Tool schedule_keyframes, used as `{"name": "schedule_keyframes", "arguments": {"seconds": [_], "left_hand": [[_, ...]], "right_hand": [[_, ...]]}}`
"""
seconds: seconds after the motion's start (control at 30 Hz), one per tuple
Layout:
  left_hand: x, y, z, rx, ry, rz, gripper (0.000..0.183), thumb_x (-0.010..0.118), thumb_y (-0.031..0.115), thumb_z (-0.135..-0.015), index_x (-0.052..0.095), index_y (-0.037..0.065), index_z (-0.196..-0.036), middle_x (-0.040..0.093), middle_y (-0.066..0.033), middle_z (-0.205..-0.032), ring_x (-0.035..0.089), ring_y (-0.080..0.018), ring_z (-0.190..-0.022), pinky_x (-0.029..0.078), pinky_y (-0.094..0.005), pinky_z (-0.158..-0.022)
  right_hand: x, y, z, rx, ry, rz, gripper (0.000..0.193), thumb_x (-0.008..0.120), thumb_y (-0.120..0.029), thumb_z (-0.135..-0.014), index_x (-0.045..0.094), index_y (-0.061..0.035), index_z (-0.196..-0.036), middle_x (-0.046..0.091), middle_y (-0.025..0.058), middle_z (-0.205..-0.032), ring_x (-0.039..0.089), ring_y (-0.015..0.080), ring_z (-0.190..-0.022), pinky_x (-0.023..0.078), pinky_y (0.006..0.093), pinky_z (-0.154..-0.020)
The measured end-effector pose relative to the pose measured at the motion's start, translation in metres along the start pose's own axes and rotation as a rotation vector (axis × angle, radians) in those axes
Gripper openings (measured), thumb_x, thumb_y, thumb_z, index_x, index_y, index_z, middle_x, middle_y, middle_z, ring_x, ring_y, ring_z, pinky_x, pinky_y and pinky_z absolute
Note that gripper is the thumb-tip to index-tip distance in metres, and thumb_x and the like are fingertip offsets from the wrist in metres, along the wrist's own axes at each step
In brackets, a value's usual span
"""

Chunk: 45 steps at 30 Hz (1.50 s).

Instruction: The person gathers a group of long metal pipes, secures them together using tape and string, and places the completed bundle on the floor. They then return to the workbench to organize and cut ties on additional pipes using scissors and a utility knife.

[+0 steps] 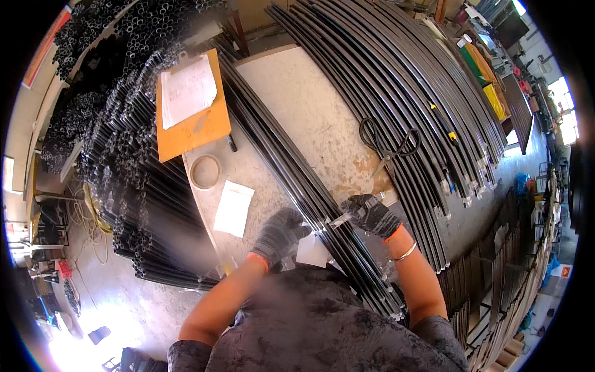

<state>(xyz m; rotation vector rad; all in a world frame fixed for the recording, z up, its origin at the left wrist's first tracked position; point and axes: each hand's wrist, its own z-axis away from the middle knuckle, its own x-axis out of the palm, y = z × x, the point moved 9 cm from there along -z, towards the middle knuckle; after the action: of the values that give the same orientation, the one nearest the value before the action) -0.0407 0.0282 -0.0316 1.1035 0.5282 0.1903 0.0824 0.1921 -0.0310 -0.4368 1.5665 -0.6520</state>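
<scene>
Pinching a thin strip of clear tape [339,219] between closed fingertips, the right hand [372,214] works over a bundle of black rods [322,208]. The left hand [280,234] curls beside it, pressing the bundle. The tape looks light, limp and sticky, so best held by its end; scissors [389,146] lie beyond.

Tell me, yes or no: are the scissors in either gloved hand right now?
No. The scissors lie on the table beyond the right hand, while both hands, left hand included, are at the black rods.
</scene>
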Motion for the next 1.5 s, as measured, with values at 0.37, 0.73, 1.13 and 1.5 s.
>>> {"name": "schedule_keyframes", "arguments": {"seconds": [0.37, 0.73, 1.13, 1.5], "left_hand": [[0.028, 0.075, -0.006, 0.202, -0.380, 0.118, 0.030, 0.068, 0.028, -0.080, 0.067, 0.002, -0.096, 0.066, -0.0184, -0.082, 0.058, -0.0284, -0.066, 0.048, -0.0330, -0.064], [0.028, 0.095, 0.007, 0.614, 0.070, -0.705, 0.018, 0.057, 0.017, -0.084, 0.065, 0.006, -0.094, 0.064, -0.0149, -0.077, 0.061, -0.0320, -0.066, 0.048, -0.0392, -0.054], [0.040, 0.059, -0.013, 0.018, -0.179, 0.215, 0.013, 0.067, 0.013, -0.082, 0.067, 0.001, -0.086, 0.066, -0.0079, -0.073, 0.058, -0.0148, -0.068, 0.047, -0.0302, -0.063], [-0.028, 0.050, -0.058, -0.029, 0.087, 0.378, 0.012, 0.060, 0.007, -0.086, 0.067, -0.001, -0.082, 0.067, -0.0068, -0.074, 0.059, -0.0127, -0.068, 0.048, -0.0276, -0.063]], "right_hand": [[-0.037, -0.116, -0.047, -0.183, -0.086, 0.158, 0.023, 0.063, -0.011, -0.082, 0.064, 0.0031, -0.100, 0.064, 0.0182, -0.094, 0.063, 0.0316, -0.085, 0.051, 0.0380, -0.076], [0.013, -0.023, -0.055, 0.324, -0.166, -0.480, 0.021, 0.059, 0.000, -0.080, 0.062, 0.0000, -0.101, 0.064, 0.0112, -0.080, 0.063, 0.0245, -0.076, 0.051, 0.0348, -0.064], [0.063, -0.006, 0.119, 0.604, -0.131, -0.981, 0.085, 0.082, -0.034, -0.069, 0.040, 0.0031, -0.132, 0.055, 0.0134, -0.125, 0.049, 0.0227, -0.117, 0.036, 0.0342, -0.102], [0.048, -0.016, 0.145, 0.608, -0.182, -1.085, 0.097, 0.089, -0.030, -0.059, 0.037, 0.0020, -0.135, 0.051, 0.0137, -0.132, 0.046, 0.0231, -0.122, 0.034, 0.0361, -0.106]]}}
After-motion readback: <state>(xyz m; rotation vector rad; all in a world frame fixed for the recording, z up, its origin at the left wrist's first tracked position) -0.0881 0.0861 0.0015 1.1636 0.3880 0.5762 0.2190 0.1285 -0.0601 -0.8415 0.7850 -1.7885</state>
